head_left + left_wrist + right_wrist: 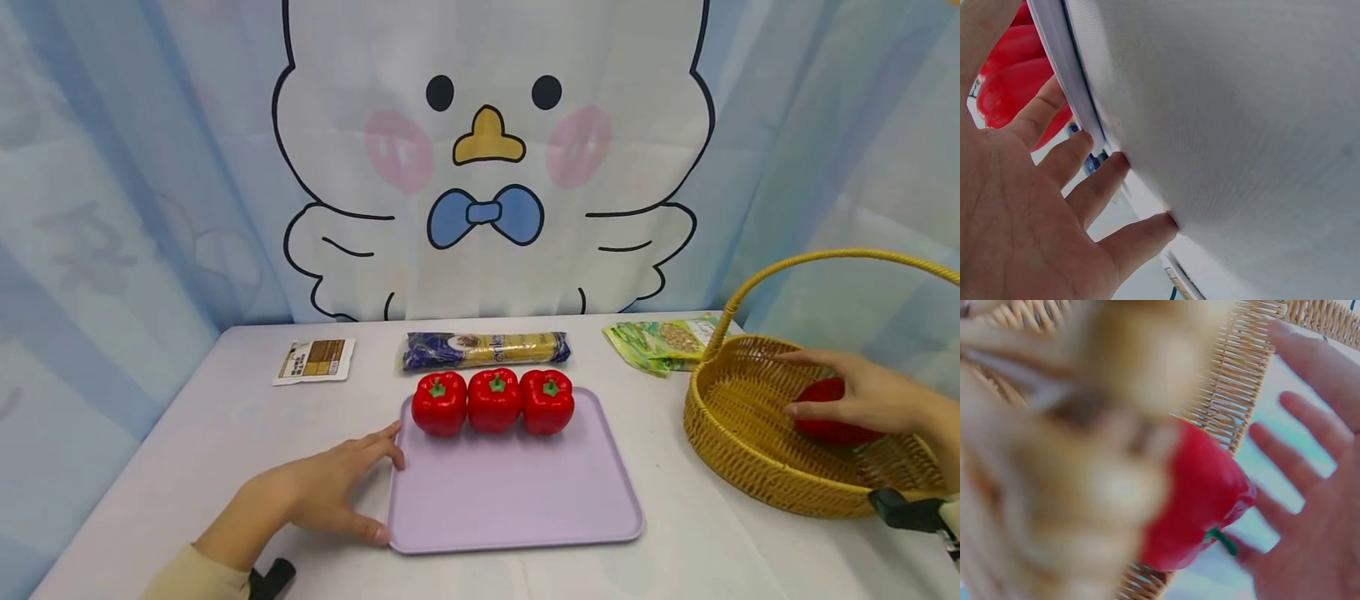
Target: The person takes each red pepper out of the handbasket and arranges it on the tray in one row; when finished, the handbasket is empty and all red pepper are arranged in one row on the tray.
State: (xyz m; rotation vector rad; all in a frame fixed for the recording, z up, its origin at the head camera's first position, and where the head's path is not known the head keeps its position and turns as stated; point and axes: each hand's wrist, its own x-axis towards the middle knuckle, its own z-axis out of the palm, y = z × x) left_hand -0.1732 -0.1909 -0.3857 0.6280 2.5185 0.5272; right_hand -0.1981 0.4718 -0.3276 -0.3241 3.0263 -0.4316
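Three red bell peppers (493, 401) stand side by side along the back of a light purple tray (517, 500). Against the tray's left edge rests my left hand (330, 483), its fingers spread; in the left wrist view the left hand (1041, 206) touches the rim. My right hand (873, 396) reaches into a yellow wicker basket (765, 467) at the right. Another red bell pepper (828, 417) lies in there, partly covered by that hand. In the right wrist view the right hand's (1310, 506) fingers are spread beside this pepper (1204, 494), not curled round it.
Behind the tray lies a long blue and yellow pasta pack (486, 350). A small brown and white packet (315, 361) is at the back left, a green bag (660, 342) at the back right. The basket's tall handle (832, 257) arches over it. A printed curtain (480, 275) hangs behind the table.
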